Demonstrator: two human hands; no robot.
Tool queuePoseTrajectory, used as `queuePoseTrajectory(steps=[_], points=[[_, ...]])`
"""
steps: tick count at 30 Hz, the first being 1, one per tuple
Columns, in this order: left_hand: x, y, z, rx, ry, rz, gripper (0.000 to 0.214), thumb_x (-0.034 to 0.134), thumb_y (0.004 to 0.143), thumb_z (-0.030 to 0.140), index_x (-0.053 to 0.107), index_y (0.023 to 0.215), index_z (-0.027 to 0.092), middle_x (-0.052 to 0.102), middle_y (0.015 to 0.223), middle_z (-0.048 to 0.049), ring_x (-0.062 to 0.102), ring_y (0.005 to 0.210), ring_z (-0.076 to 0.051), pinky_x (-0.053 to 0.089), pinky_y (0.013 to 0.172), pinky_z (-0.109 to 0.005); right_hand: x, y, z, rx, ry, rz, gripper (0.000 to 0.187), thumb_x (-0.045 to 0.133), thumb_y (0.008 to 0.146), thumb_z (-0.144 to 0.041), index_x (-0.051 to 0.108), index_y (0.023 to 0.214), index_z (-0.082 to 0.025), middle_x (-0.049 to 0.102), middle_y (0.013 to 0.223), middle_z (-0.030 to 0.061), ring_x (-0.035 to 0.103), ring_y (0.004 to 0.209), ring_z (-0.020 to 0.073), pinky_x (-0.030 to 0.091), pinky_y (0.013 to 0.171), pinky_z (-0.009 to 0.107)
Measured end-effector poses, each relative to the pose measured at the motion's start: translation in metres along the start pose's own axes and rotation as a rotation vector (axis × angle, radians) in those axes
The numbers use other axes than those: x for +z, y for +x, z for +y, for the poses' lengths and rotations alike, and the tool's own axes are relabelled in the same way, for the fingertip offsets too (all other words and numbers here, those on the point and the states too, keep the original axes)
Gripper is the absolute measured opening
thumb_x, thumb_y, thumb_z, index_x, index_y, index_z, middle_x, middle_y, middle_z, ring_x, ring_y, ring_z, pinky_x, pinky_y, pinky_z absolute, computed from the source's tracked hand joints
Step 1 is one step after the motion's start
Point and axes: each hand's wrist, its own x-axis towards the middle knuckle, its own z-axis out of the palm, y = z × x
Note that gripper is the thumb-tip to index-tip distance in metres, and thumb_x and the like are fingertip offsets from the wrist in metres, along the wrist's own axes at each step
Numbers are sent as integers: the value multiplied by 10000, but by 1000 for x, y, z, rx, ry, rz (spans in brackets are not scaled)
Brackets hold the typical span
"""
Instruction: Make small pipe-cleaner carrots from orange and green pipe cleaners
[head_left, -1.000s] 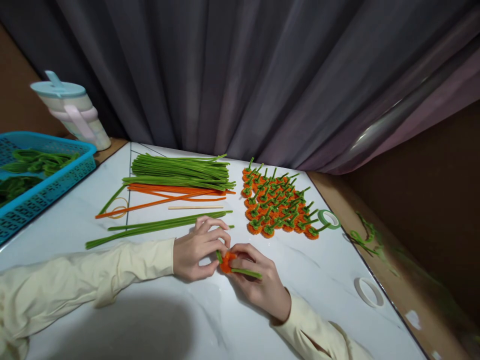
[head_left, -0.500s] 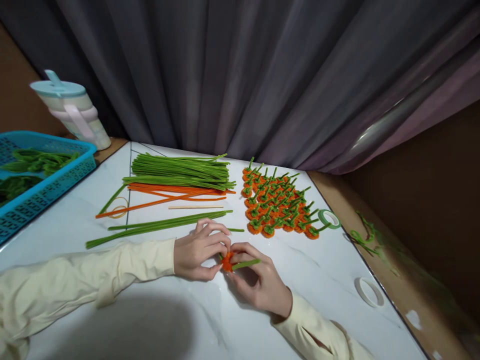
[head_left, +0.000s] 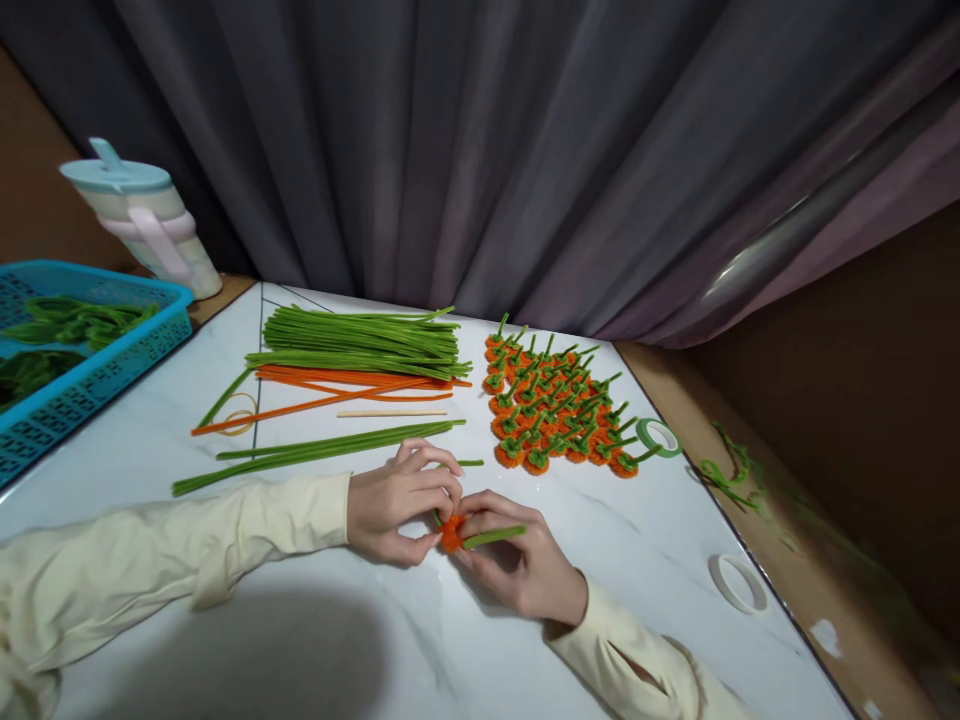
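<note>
Between my two hands, just above the white marbled table (head_left: 300, 610), is a small orange pipe-cleaner pumpkin (head_left: 451, 534) with a green stem sticking out to the right. My left hand (head_left: 409, 505) pinches it from the left, thumb below and fingers above. From the right, my right hand (head_left: 517, 555) grips it, the green stem crossing in front of its fingers. A short green pipe cleaner (head_left: 471, 463) lies just beyond my fingertips. Further back right stand several finished orange pumpkins (head_left: 551, 400) with upright green stems, packed in rows.
Green pipe cleaners (head_left: 360, 340) lie bundled at the back, with orange ones (head_left: 360, 380) before them and a thin wooden stick (head_left: 391, 414). A blue basket (head_left: 97, 375) and a tumbler (head_left: 146, 220) stand left. Green tape (head_left: 658, 438) and a white ring (head_left: 739, 584) lie right.
Both hands stay on the orange piece. It has shifted slightly down and left, and my right hand has tilted a little, moving the green stem slightly rightward and down.
</note>
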Motion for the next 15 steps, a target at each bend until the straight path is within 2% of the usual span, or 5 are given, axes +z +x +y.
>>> queuePoseTrajectory(steps=[4, 6, 8, 11, 15], points=[[-1, 1, 0, -48, -34, 37, 179, 540, 709, 153, 532, 879, 210, 612, 952, -58, 456, 1083, -252, 299, 926, -419, 0, 0, -1, 4, -13, 80, 140, 570, 778, -144, 674, 866, -173, 634, 916, 101, 621, 809, 178, 520, 725, 290], [0, 2, 1, -127, -75, 157, 278, 556, 710, 158, 505, 979, 209, 551, 1124, -95, 424, 1136, -265, 299, 943, -440, 0, 0, -1, 3, -44, 161, 141, 563, 790, -142, 668, 877, -178, 634, 928, 97, 618, 827, 183, 521, 727, 298], [1, 4, 5, -286, -201, 319, 401, 593, 715, 191, 447, 1088, 206, 464, 1241, -128, 399, 1177, -269, 334, 934, -430, 1, -1, 1, -9, -85, 235, 141, 557, 802, -133, 657, 885, -185, 632, 953, 94, 613, 855, 189, 519, 737, 310], [5, 9, 12, -634, -590, 476, 430, 627, 737, 284, 431, 1107, 190, 538, 1110, -116, 529, 1024, -226, 435, 814, -350, 3, -2, 5, -54, -108, 321, 184, 561, 805, -103, 613, 953, -199, 629, 980, 85, 604, 893, 190, 513, 764, 322], [11, 13, 24, -967, -1090, 374, 525, 689, 691, 362, 493, 1121, 134, 634, 930, -82, 614, 742, -156, 488, 715, -304, 8, -5, 7, -80, -83, 352, 291, 560, 800, -57, 529, 1031, -230, 618, 993, 59, 590, 935, 176, 500, 799, 317]])
